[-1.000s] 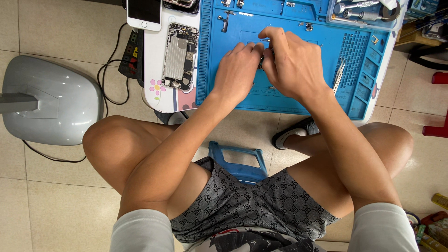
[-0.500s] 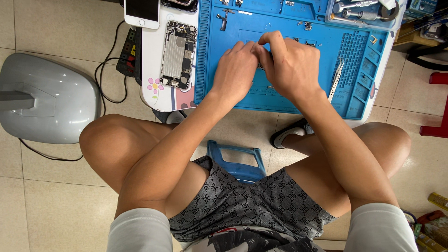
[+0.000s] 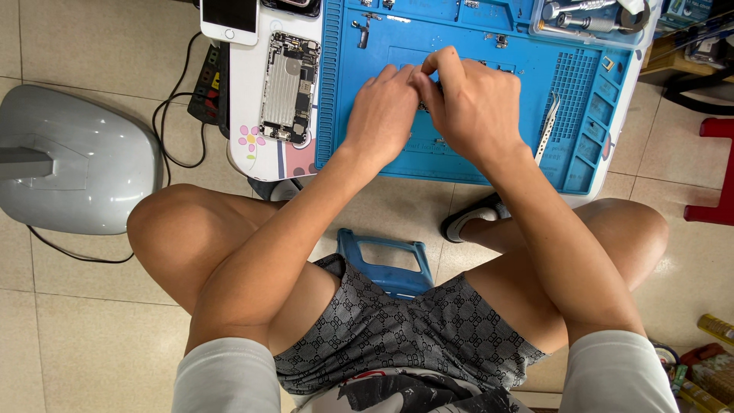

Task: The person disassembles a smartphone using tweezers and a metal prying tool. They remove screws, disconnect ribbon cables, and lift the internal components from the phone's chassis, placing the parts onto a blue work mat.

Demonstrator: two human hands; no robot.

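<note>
My left hand (image 3: 384, 113) and my right hand (image 3: 475, 105) meet over the middle of a blue repair mat (image 3: 497, 73) on a low white table. Their fingertips pinch together around something small and dark; the fingers hide it, so I cannot tell what it is. An opened phone body (image 3: 288, 86) with its inner parts showing lies on the table to the left of the mat. A white phone (image 3: 229, 19) lies face up beyond it. Metal tweezers (image 3: 547, 128) rest on the mat just right of my right hand.
A grey rounded fan base (image 3: 73, 160) stands on the tiled floor at left, with black cables and a power strip (image 3: 208, 92) beside the table. A clear tray of tools (image 3: 589, 19) sits at the mat's far right. A blue stool (image 3: 386, 264) shows between my knees.
Both hands stay together over the mat with only slight finger movement. The view has shifted a little.
</note>
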